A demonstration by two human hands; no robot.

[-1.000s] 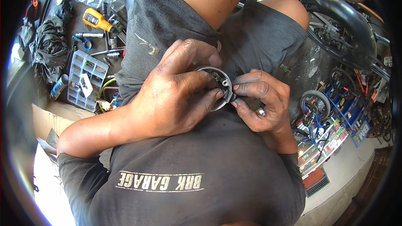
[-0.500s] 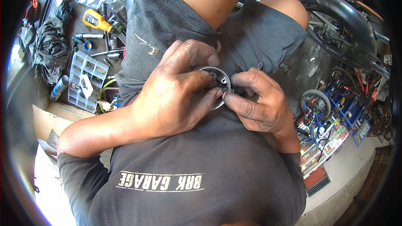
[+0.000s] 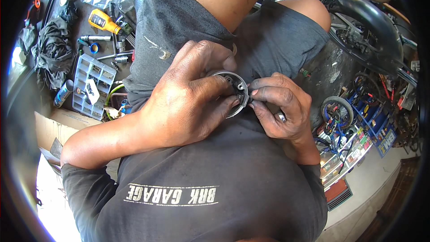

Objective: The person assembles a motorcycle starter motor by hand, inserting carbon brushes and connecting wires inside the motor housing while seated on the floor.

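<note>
Over my lap, my left hand grips a round metal housing, thumb and fingers closed on its left side. Its shallow bowl, with small dark fittings inside, faces up and is partly covered by my fingers. At the housing's right rim, the thumb and forefinger of my right hand close in on a small dark piece. Within that hand's curled fingers shows the shiny end of a slim metal tool; the rest of it is hidden.
On the floor at left lie a compartment tray of small parts, a yellow bottle, sockets and wrenches, a spray can and dark rags. A motorcycle wheel stands far right, above a small bicycle.
My right hand has turned and its fingers have shifted along the housing's rim. The slim tool's end, earlier above the fingers, now shows low in the palm. The left hand stays nearly still.
</note>
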